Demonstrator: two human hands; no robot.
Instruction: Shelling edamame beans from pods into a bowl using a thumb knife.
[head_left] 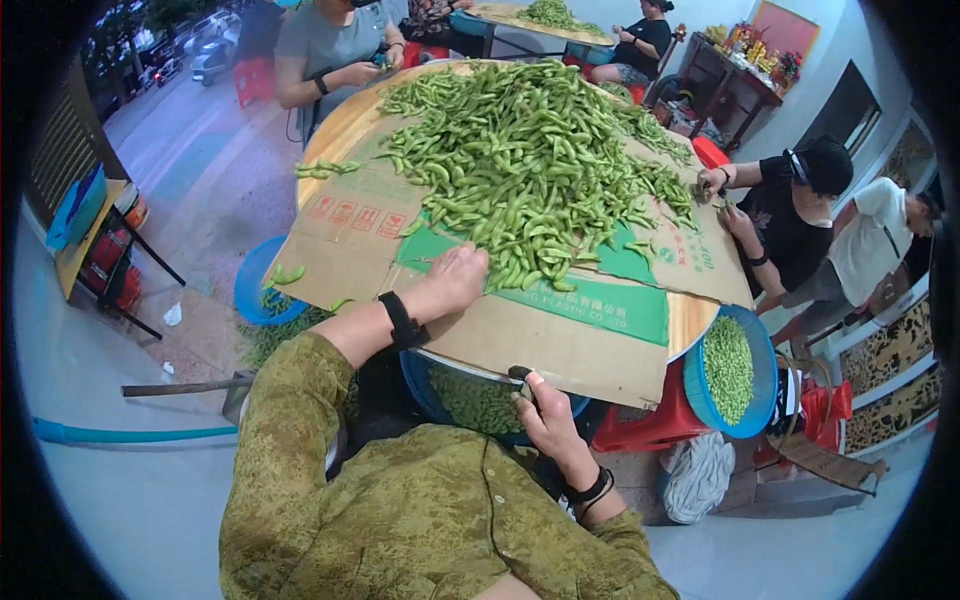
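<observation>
A big heap of green soybean pods [530,170] lies on flattened cardboard [540,345] over a round wooden table [330,150]. At the heap's near edge is my left hand [455,280], back up and fingers bent together; whatever they hold is hidden. My right hand [550,425] is lower, just off the table's near edge, its fingers curled. A small black cover or tool [519,373] sits at its thumb tip; anything else in those fingers is too small to tell. Under this hand, a blue tub [420,390] holds shelled green beans [475,400].
At right, a blue basin [765,375] of shelled beans rests by a red stool [645,425]. Another blue basin [250,285] is at left. Two people, one in grey [335,50] and one in a black cap [825,165], work at the table. A white sack [697,478] lies right.
</observation>
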